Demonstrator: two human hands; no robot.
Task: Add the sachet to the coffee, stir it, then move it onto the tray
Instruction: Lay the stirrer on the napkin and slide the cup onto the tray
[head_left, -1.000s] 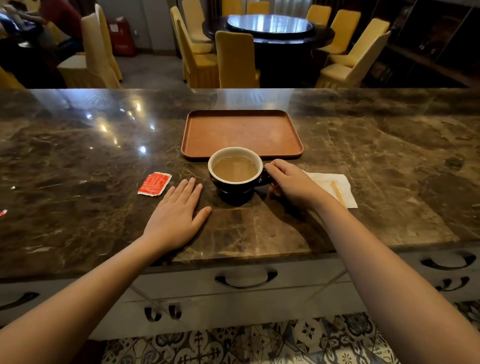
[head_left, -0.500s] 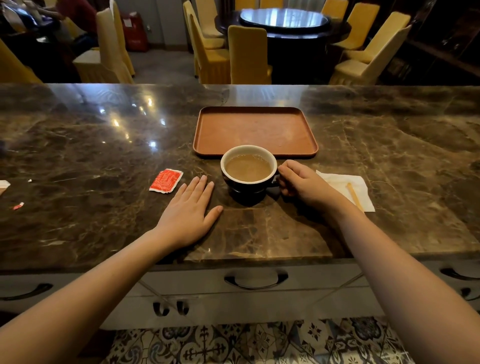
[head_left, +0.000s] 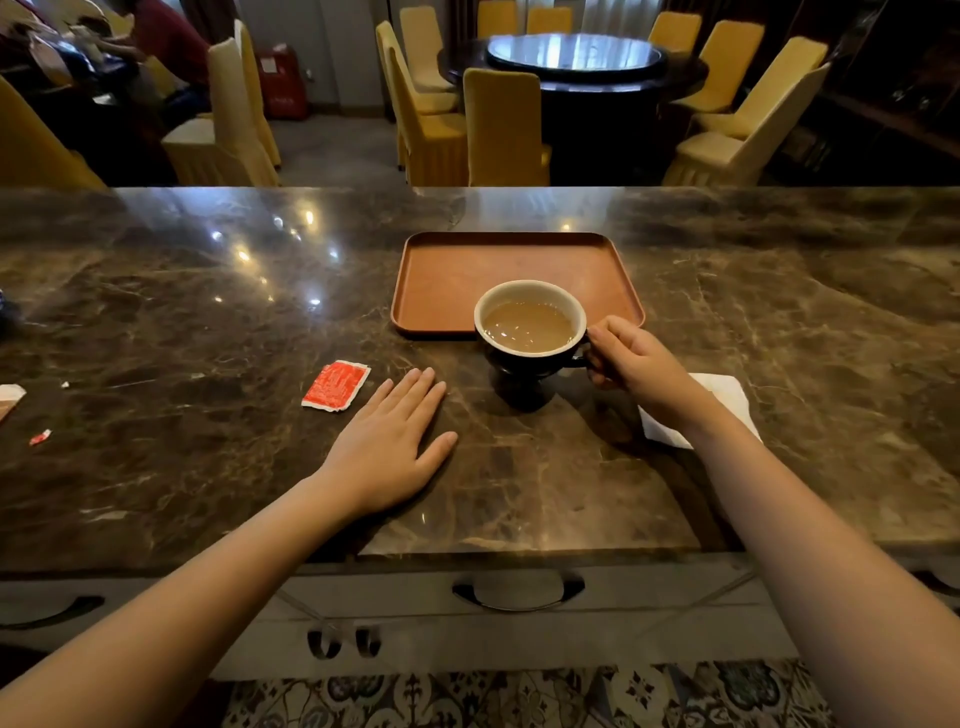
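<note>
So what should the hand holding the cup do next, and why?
Probably carry the cup a little forward and set it on the tray. The right hand has a grip on its handle, and the cup seems lifted near the tray's front edge. The red sachet lies torn open on the counter, and the left hand rests flat, so only the move seems left.

**Cup held by its handle at the tray's near edge**

The right hand (head_left: 641, 364) grips the handle of a dark cup (head_left: 530, 332) of milky coffee, whose rim overlaps the near right edge of the brown tray (head_left: 498, 270). Whether its base is clear of the marble counter (head_left: 208, 322) cannot be told. The left hand (head_left: 387, 441) lies flat on the counter, fingers together. A torn red sachet (head_left: 336, 385) lies just beyond its fingertips to the left. A white napkin (head_left: 727, 395) shows under the right wrist.
</note>
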